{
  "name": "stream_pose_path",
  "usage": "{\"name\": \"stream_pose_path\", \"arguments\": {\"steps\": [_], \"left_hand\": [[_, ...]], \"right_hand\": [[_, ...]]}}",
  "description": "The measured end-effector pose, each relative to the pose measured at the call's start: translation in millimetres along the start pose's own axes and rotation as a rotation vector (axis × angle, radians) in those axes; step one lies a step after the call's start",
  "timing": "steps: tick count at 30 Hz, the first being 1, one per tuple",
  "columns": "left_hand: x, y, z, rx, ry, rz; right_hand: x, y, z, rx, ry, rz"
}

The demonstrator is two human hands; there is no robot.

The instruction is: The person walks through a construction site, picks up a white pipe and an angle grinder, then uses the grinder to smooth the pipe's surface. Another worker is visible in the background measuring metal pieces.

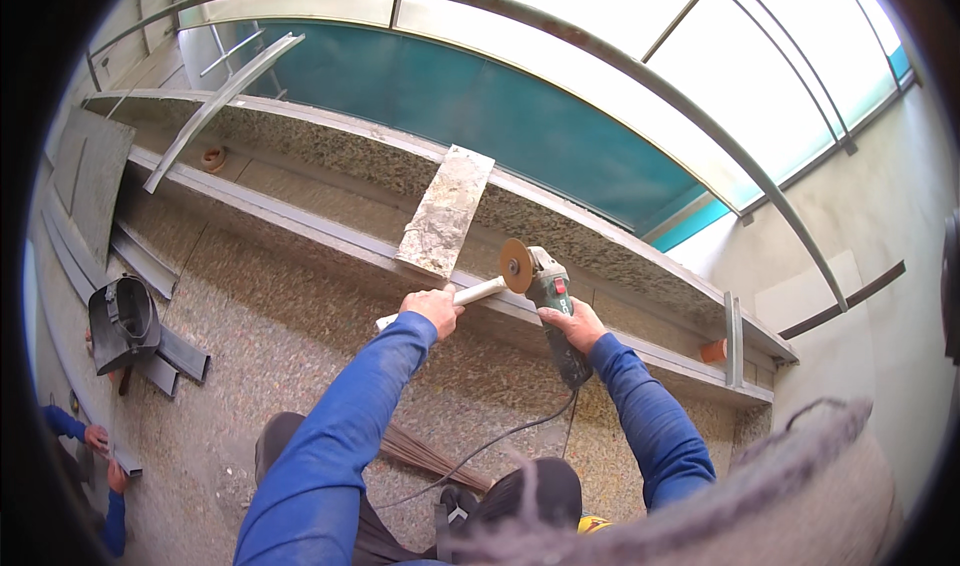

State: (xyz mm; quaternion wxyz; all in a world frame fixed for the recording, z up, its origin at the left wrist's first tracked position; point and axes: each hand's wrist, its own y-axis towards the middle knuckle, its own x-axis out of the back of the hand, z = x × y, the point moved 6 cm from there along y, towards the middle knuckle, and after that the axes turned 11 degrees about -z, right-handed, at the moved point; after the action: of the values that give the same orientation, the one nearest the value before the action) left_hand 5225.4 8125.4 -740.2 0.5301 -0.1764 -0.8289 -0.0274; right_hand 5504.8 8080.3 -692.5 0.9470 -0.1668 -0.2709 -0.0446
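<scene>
My left hand [432, 312] is closed around a white tube [482, 290], which lies nearly level and pokes out on both sides of the fist. My right hand [577, 324] grips the body of a dark green angle grinder [561, 346] with a red switch. The grinder's round brown disc [516, 266] is at the tube's right end; whether the two touch, I cannot tell. A dark cord [510, 432] trails from the tool's lower end toward my legs. Just beyond my left hand, a stained white board [447, 211] lies across the ledge and trough.
A metal strip [225, 106] leans over the trough at the far left. At left lie a dark welding mask [124, 324] and metal channels [183, 354]. Lower left, another person's hands [97, 438] hold a channel. Brown rods [430, 456] lie between my legs. A curved rail [600, 51] spans the back.
</scene>
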Motion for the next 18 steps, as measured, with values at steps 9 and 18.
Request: {"name": "stream_pose_path", "arguments": {"steps": [9,18], "left_hand": [[1,2,0,-0.057,0.045,-0.021],[0,0,-1,-0.066,0.052,-0.063]], "right_hand": [[-4,9,-2,0.034,-0.114,0.006],[-10,13,1,0.033,-0.123,0.006]]}}
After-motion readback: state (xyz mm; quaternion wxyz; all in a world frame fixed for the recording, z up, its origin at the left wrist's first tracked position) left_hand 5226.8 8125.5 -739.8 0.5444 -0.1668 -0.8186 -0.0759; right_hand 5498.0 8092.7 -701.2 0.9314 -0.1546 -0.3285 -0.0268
